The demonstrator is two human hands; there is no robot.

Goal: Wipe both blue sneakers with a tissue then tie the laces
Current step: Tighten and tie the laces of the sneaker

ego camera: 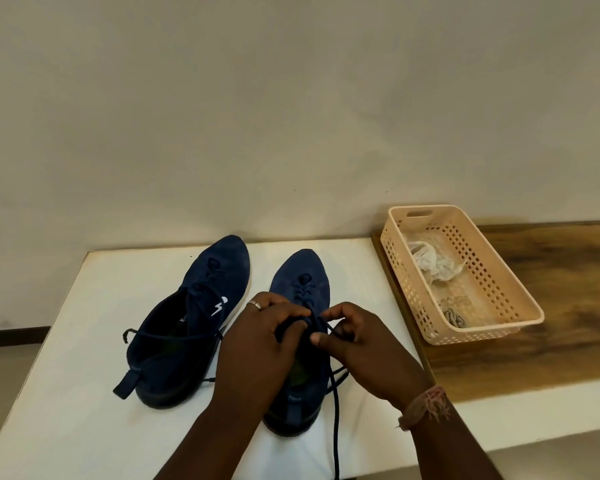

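Both hands, left hand and right hand, are curling fingers pinched around the dark laces over the right sneaker on the white table, while the left sneaker beside it is showing a white logo.

Two blue sneakers side by side, laces loose, crumpled tissue apart.
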